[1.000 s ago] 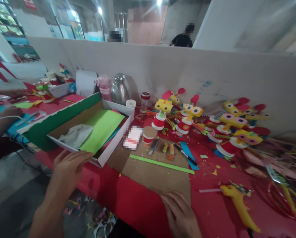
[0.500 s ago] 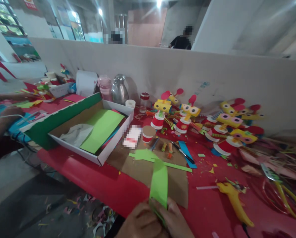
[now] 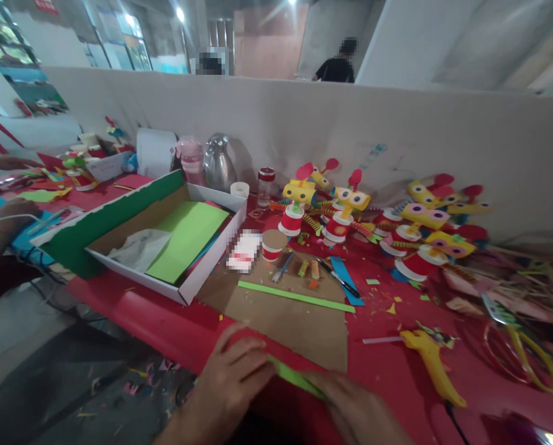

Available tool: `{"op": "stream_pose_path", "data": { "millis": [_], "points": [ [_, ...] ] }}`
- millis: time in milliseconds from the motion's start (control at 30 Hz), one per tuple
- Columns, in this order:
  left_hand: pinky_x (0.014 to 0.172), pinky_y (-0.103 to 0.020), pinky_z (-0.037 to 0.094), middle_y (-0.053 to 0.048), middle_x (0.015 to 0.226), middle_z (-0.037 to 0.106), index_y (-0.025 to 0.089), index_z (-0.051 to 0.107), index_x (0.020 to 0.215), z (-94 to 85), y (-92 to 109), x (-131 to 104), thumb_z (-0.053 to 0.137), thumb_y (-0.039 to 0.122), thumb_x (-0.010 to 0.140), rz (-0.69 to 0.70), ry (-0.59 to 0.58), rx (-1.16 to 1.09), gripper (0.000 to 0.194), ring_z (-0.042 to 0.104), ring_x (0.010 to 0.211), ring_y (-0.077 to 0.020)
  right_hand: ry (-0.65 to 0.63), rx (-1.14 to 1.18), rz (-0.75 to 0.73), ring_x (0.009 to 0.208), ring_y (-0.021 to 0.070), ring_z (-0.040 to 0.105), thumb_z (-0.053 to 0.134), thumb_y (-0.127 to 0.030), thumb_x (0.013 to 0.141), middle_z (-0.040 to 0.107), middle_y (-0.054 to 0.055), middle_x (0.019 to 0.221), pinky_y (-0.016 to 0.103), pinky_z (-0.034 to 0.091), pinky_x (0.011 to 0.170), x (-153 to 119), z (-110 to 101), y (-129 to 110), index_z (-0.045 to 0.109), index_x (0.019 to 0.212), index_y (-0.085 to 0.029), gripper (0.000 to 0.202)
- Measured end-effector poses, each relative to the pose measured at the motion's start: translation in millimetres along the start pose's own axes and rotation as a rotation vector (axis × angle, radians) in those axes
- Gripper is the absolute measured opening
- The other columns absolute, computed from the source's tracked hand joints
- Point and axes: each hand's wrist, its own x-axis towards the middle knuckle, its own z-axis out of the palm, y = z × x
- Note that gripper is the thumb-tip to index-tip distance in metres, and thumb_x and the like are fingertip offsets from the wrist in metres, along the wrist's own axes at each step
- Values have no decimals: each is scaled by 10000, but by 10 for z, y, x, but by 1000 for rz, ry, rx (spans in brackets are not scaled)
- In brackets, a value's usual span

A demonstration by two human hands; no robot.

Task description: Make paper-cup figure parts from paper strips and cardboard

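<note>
A folded piece of green paper lies between my hands at the table's front edge. My left hand has its fingers closed on the paper's left end. On its right end, my right hand presses with fingers together; their tips are partly hidden. Just beyond, a narrow green paper strip lies across a brown cardboard sheet. Farther back on the cardboard are small paper springs and a red-and-white paper cup with a brown top.
A white-and-green box holding green paper stands left. Several cup figures line the back right. A yellow glue gun and scissors lie right. A black pen rests on blue paper. A co-worker's hand is far left.
The green paper stood upright with a curled end; now it is folded low between my hands. My left hand has moved left, my right hand right. The view has shifted slightly.
</note>
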Motion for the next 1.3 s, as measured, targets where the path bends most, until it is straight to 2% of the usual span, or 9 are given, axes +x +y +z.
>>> {"op": "stream_pose_path", "data": {
  "millis": [100,200,267,400,500,700,967,1200,1300],
  "points": [
    [1026,-409,407,-27,937,733,191,673,1068,-182,-110,57,504,123,912,45,129,104,240,623,975,-171,216,-149,-84,819,179,661,422,-78,828,715,35,941,285,508,745,36,-212,51,651,1165,-308,467],
    [994,-333,395,-18,1006,737,189,665,1125,-229,-188,72,558,68,869,152,213,252,302,613,999,-159,434,-342,-144,844,196,621,526,-100,835,711,29,913,334,459,814,-16,-218,119,580,1278,-313,494],
    [978,-334,383,-10,1024,733,205,665,1114,-121,-246,44,553,70,874,168,138,287,298,617,985,-158,396,-437,-134,853,209,597,540,-94,832,718,31,938,354,434,803,-62,-110,170,605,1243,-290,460],
    [862,-375,434,-32,930,719,196,674,1000,261,-344,-77,534,83,876,43,-143,177,218,626,858,-178,118,-467,17,945,249,570,464,5,787,705,75,1034,376,423,795,-107,130,262,666,1117,-195,436],
    [821,-379,434,-55,931,703,194,682,991,439,-316,-140,519,50,852,-45,-214,166,259,614,849,-190,22,-458,64,1002,272,552,476,4,783,675,109,1104,401,412,832,-110,156,272,625,1190,-154,462],
    [892,-431,377,-42,874,706,204,699,944,430,-206,-66,509,64,857,-152,-179,232,252,624,836,-197,9,-348,137,948,243,571,521,-100,874,690,83,1032,379,385,829,-65,93,212,681,1032,-180,238],
    [849,-382,412,-46,929,699,214,688,931,364,-478,-96,516,96,862,-171,-214,179,220,606,875,-197,110,-200,252,949,221,573,524,-211,923,677,81,1041,357,433,822,-157,231,233,695,1070,-203,226],
    [822,-379,431,-62,947,662,198,661,924,437,-422,42,522,155,883,-96,-370,139,151,575,914,-223,82,-61,196,902,210,585,463,-57,884,683,73,963,346,452,804,-34,179,204,708,1027,-199,318],
    [807,-369,443,-63,945,655,188,658,905,470,-391,65,494,133,893,-116,-362,82,173,564,905,-217,40,-11,245,864,193,601,465,-52,872,686,64,927,320,453,775,23,138,201,719,963,-206,310]
  ]
}}
